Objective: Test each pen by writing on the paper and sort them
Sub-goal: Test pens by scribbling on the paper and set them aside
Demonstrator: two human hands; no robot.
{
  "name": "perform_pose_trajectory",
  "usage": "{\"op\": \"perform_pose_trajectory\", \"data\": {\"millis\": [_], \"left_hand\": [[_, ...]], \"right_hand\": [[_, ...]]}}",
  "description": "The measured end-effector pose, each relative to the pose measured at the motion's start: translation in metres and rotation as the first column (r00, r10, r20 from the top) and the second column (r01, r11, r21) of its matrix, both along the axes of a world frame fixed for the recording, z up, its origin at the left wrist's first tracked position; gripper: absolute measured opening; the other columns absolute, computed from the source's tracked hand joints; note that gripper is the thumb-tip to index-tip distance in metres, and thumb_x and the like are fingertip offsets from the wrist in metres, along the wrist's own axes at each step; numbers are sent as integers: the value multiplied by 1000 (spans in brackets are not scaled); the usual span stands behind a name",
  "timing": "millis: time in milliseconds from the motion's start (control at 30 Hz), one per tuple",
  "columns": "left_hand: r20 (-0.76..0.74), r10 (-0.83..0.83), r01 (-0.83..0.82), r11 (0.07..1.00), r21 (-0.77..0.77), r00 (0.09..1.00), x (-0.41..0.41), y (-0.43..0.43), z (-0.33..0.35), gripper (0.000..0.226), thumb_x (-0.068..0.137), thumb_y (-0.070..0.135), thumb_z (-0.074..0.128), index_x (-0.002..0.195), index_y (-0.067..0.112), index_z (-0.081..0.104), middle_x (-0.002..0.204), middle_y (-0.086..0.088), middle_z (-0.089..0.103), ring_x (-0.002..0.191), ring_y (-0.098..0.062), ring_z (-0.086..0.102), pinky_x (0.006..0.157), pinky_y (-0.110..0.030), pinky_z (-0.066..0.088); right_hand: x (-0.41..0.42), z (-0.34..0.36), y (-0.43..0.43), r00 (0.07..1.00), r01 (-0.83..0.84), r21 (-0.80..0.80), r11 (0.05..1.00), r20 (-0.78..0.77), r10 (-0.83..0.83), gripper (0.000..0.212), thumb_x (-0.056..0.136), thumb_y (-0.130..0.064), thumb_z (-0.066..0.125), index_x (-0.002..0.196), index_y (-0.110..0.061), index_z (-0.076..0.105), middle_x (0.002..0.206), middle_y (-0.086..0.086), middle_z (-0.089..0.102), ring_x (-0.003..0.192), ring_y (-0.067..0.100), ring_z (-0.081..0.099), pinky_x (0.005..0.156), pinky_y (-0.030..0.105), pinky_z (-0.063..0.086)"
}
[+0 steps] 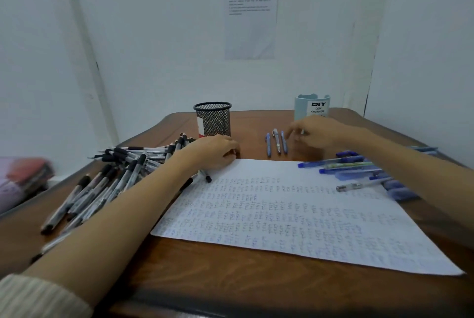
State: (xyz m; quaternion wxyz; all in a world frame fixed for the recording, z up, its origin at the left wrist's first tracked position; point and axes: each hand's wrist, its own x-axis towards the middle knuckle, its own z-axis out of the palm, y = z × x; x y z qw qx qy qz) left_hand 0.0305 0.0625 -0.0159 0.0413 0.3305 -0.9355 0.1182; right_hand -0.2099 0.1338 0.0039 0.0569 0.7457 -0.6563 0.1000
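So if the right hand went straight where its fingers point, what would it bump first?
Most likely the three pens lying side by side. The right hand points left at them, so it would probably meet the nearest one first, though depth is hard to judge.

We could read only one label with certainty: "DIY" in bold black letters, with "DESK ORGANIZER" in smaller print beneath it, on the white panel of the pale blue holder (312, 108) at the back of the worktop (230, 274). The sheet on the wall (250, 17) carried a short heading and several printed lines, all too small for us to make out. The paper (295, 215) bore rows of blue handwriting, too blurred to read. The red and white label inside the mesh cup (213, 120) showed us no legible words.
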Motion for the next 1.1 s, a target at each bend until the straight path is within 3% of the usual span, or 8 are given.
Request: {"op": "perform_pose_trajectory", "data": {"millis": [167,367,500,600,767,833,967,1100], "left_hand": [[85,60,-67,994,90,995,-1,9,5,38,100,30,37,133,13,46,132,-6,48,119,-22,47,96,-32,38],[129,1,-39,956,292,992,-18,31,10,52,99,43,30,141,13,34,139,-9,40,127,-24,39,106,-36,32],[88,0,-27,951,309,996,-19,30,-2,58,98,46,29,145,13,26,146,-7,31,132,-22,33,108,-34,27],[7,-40,37,958,285,999,-12,24,-4,52,98,42,32,142,14,32,142,-5,38,127,-20,38,105,-31,30],[-48,-100,108,969,220,994,-4,13,-7,45,99,34,38,140,16,40,137,-3,46,123,-18,43,102,-26,30],[-46,-100,108,970,217,994,-4,12,-8,44,99,33,37,140,16,39,138,-4,45,123,-18,42,103,-27,30],[-28,-92,96,973,211,995,-4,12,-10,45,100,34,34,142,17,36,140,-3,43,126,-19,40,106,-30,31],[-28,-92,96,970,225,995,-5,13,-10,45,100,34,33,143,18,36,142,-3,41,127,-19,39,106,-31,30]], "right_hand": [[-15,-4,43,976,-163,242,956,183,120,26,87,-38,59,107,-24,68,96,-16,63,88,3,57,68,8,41],[-26,-24,49,982,-153,-18,988,109,154,19,92,-21,57,108,-16,66,101,-6,62,91,10,58,75,20,42],[-15,-28,51,949,-219,-353,909,139,283,23,97,-18,45,109,-2,57,110,3,59,104,26,51,76,27,40],[9,-25,58,889,-226,-430,874,276,366,37,93,-44,32,82,-18,56,74,-5,58,71,11,50,57,20,33],[43,-33,76,946,-255,-443,859,70,316,42,81,-63,34,50,-36,33,41,-15,34,38,1,32,43,11,29],[48,-36,77,957,-241,-448,861,37,287,39,79,-60,35,48,-37,32,39,-15,34,38,0,33,45,13,20],[47,-37,74,968,-174,-477,861,80,239,30,73,-57,43,51,-36,43,44,-16,42,43,2,39,47,18,22],[38,-22,73,955,-233,-303,924,106,276,35,68,-72,60,65,-37,50,63,-19,48,56,-1,43,51,18,27]]}}
